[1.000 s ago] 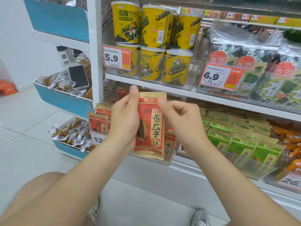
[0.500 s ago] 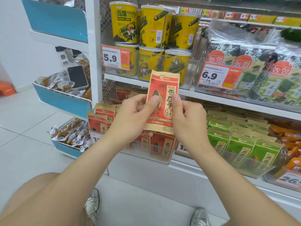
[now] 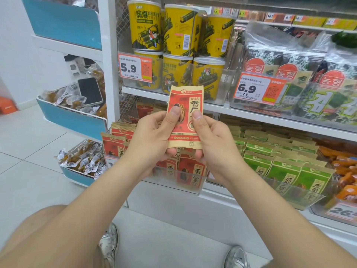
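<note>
The red and tan paper packet of sunflower seeds (image 3: 185,105) stands upright in the air between both hands, with its printed face toward the camera. Its lower half is pinched and its top is free above the thumbs. Held square on like this, it looks to be under inspection, or being straightened before it is set among its like.

The left hand (image 3: 152,136) grips the packet's left edge. Its thumb lies flat on the front over the seed picture, and the other fingers curl behind and show under the bottom seam. The right hand (image 3: 216,138) mirrors it on the right edge, thumb pressed on the front and fingers curled behind. The two thumbs lie close together, with a narrow strip of print between them.

Just below the fingers, a clear plastic shelf bin (image 3: 173,180) holds more red packets (image 3: 195,171) of the same kind, standing in rows. Rows of green and tan packets (image 3: 284,171) lie to the right of the right hand's fingers. Above the thumbs, behind the packet's top, yellow cylindrical snack tubs (image 3: 179,31) stand stacked. A white and orange price tag (image 3: 134,67) reading 5.9 hangs to their left. Far left of the left hand's fingers, a black phone (image 3: 89,90) rests in a blue-fronted basket (image 3: 73,120).
</note>
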{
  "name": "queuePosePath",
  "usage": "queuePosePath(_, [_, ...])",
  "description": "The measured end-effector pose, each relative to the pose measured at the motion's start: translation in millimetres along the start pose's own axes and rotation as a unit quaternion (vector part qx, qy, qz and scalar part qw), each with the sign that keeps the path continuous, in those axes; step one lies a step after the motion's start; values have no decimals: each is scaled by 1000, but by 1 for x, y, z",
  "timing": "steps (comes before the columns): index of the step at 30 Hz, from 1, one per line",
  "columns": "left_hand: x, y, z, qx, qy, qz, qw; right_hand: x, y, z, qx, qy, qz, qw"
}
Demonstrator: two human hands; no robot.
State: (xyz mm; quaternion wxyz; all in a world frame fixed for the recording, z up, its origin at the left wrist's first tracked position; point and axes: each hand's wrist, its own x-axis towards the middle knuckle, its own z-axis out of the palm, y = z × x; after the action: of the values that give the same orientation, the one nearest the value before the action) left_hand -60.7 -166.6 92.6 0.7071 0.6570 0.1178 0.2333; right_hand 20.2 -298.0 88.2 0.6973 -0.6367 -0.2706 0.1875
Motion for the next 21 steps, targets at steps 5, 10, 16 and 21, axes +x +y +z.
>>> queuePosePath(5, [-2,-4,3,30,-12,4,999,-4,-4,3,-5,17,-5,1000])
queuePosePath(10, [4,-14,0,179,31,98,978,-4,3,4,-111,36,-123,985])
queuePosePath(16, [4,-9,-4,84,-76,103,988,-11,15,6,-425,39,-219,878])
queuePosePath(21, [5,-8,0,-54,-6,27,998,-9,19,6,-409,21,-251,877])
